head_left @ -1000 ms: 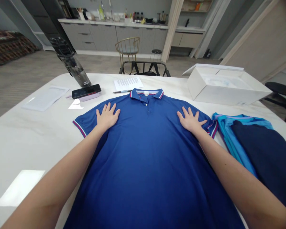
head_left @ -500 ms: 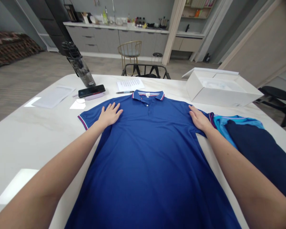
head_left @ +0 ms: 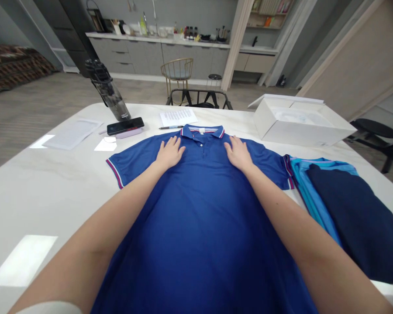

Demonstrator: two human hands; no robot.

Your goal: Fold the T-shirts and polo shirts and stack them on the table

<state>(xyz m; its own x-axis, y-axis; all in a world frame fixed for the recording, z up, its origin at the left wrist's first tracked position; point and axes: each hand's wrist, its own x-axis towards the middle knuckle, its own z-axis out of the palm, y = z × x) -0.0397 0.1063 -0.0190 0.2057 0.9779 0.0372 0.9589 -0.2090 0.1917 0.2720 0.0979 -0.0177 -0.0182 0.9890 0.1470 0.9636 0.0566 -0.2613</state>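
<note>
A blue polo shirt lies spread front side up on the white table, its collar at the far end and its lower part running out of view toward me. Red and white stripes edge the collar and sleeves. My left hand rests flat on the shirt below the left side of the collar, fingers spread. On the other side of the button placket, my right hand lies flat too, fingers stretched out. Neither hand grips the cloth. The right sleeve's cuff touches a pile of folded clothes.
Beyond the collar are a printed sheet and a pen. A phone, a water bottle and a paper lie or stand at the far left. An open white box sits far right. A chair stands behind the table.
Both hands have slid inward over the shirt from near the sleeves toward the collar. The right sleeve now shows uncovered, lying spread out.
</note>
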